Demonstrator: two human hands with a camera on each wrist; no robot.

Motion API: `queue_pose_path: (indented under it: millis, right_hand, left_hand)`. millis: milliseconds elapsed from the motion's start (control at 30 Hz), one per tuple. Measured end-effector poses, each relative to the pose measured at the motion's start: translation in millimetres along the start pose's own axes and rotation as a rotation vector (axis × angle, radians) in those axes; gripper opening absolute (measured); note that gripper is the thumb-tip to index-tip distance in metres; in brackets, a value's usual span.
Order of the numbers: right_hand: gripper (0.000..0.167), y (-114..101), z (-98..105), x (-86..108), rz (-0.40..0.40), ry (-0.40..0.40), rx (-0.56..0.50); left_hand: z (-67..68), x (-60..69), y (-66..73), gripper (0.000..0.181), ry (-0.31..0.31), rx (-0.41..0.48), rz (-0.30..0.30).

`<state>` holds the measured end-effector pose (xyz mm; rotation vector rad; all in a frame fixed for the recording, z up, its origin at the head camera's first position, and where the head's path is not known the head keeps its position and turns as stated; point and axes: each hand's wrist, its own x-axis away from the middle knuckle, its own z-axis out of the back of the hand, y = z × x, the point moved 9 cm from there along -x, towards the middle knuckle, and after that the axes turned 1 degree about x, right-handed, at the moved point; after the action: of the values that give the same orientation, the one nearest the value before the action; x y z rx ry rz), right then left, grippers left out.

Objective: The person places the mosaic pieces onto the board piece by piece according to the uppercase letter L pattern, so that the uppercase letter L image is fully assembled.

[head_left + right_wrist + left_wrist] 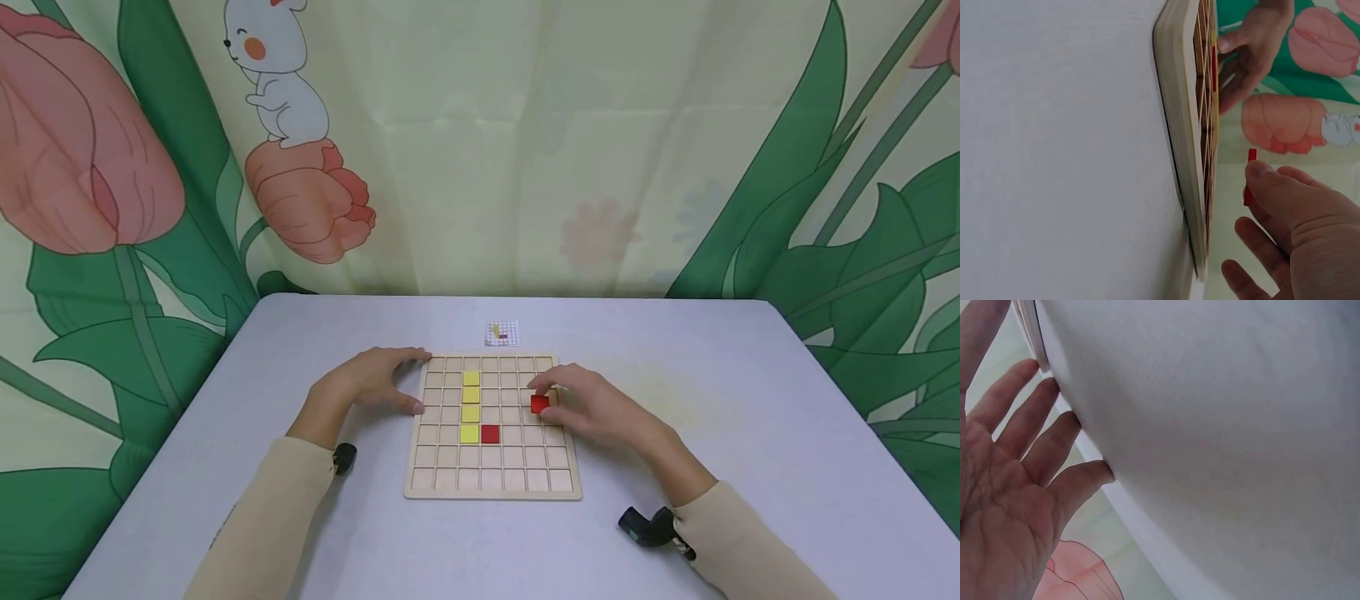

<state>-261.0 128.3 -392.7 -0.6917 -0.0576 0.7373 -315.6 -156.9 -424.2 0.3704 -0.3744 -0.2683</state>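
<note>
A square wooden grid board [495, 497] lies on the table. Several yellow square tiles [470, 413] form a column in its cells, and a red tile [490, 434] sits right of the lowest one. Between thumb and fingertip, my right hand [592, 404] pinches another red tile [539, 404] over the board's right side. In the right wrist view this held tile [1249, 194] is raised clear of the board. My left hand [367, 383] rests at the board's left edge, thumb and fingers spread apart; the left wrist view shows its fingers [1038, 419] loosely extended, touching the table.
Behind the board lies a small card [501, 333] with a printed grid and coloured marks. The white table [480, 550] extends around the board. A patterned curtain [480, 167] hangs behind it. Dark wrist cameras [648, 527] stick out from both sleeves.
</note>
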Motion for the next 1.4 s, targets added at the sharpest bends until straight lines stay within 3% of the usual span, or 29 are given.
queue_pose_path:
  millis: [433,633,867,1400]
  right_hand:
    - [0.042,-10,-23,-8.8,-0.029,-0.074,-0.072]
    - [0.04,-16,-28,-11.7,0.02,-0.076,-0.052]
    - [0.04,-15,-36,-12.4,-0.007,-0.101,-0.059]
    - [0.039,-16,-43,-13.9,0.042,-0.096,-0.011]
  left_hand:
    - [-2.3,-0.2,-2.0,0.092,-0.003,0.008,0.006]
    - [-2.8,-0.4,-4.1,0.093,0.003,0.008,0.011]
    - [-2.8,-0.6,-4.7,0.094,0.002,0.007,0.006]
    - [-1.7,-2.4,-3.5,0.094,0.003,0.0,0.009]
